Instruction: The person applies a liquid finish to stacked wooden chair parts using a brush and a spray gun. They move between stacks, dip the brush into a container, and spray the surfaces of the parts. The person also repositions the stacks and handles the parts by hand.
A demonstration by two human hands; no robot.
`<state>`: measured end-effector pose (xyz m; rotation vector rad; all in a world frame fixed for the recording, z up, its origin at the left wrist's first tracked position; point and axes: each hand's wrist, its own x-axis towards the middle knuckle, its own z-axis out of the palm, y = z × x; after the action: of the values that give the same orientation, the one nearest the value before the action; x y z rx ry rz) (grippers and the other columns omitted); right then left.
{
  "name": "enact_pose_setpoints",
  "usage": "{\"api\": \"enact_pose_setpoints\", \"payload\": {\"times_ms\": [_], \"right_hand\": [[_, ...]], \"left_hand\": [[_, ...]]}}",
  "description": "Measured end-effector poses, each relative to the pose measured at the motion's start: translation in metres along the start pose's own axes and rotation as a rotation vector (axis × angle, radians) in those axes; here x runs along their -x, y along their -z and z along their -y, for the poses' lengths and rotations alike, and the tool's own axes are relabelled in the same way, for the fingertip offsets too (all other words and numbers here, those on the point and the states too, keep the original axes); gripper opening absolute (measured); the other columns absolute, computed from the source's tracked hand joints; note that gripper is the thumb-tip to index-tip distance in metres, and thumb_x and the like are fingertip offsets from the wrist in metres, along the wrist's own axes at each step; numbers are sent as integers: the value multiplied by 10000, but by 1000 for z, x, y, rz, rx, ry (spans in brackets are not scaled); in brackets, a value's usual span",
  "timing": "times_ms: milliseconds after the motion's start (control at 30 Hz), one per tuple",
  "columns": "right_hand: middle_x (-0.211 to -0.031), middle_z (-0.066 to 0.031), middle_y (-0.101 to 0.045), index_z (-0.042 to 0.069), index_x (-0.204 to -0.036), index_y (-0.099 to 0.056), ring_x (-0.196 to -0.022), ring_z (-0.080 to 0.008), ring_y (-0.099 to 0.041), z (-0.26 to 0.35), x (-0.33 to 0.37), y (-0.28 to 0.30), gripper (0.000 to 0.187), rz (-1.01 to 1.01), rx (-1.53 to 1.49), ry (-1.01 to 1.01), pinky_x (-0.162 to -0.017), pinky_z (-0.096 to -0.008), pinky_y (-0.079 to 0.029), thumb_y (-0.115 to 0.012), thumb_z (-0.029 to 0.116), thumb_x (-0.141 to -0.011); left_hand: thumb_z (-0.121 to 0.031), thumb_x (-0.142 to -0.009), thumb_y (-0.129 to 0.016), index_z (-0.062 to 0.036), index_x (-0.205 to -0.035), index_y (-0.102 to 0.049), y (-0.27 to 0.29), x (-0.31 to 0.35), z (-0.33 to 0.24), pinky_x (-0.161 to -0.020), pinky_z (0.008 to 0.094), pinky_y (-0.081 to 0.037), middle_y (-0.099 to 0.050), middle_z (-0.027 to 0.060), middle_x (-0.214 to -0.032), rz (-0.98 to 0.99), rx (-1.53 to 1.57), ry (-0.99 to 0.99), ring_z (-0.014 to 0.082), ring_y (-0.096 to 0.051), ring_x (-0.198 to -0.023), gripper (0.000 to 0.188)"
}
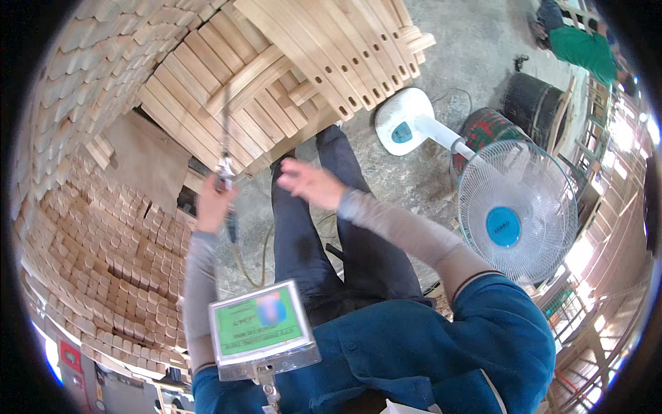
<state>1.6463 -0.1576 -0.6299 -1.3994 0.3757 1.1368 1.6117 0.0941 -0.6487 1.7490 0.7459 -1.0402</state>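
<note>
My left hand is closed round a hand-held air tool with a metal body and a long thin shaft that points away from me. Beneath that hand, a hose drops from the tool's lower end. My right hand is above my knees with its fingers stretched out and apart, somewhat blurred, and nothing shows in it. Ahead of both hands lie rows of wooden pieces, with a loose wooden bar lying across them. Wooden slats with oval holes are laid side by side beyond.
Tall stacks of wooden blocks rise on my left. To the right stands a white pedestal fan on its base. Behind it are a black drum and a red-green drum. Another person in green is far right.
</note>
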Motion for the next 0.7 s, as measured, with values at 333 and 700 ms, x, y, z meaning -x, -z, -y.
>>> {"api": "enact_pose_setpoints", "payload": {"times_ms": [333,700], "right_hand": [[-810,-112,-554,20,-1012,-395,-412,-184,-507,79,102,12,291,-415,-585,181,-375,-291,-441,-551,148,-802],[-1047,-208,-532,-30,-1067,-430,-397,-34,-323,135,140,221,322,271,-1235,243,-339,-169,-329,-399,250,-912]], "left_hand": [[-36,-684,-643,9,-1118,-444,-141,148,-108,-666,326,-486,-236,208,-1321,-393,94,-683,261,-545,-932,479],[-174,-844,-535,1,-879,-527,-210,246,-147,-577,352,-442,-559,167,-757,523,167,-685,313,-569,-657,179]]}}
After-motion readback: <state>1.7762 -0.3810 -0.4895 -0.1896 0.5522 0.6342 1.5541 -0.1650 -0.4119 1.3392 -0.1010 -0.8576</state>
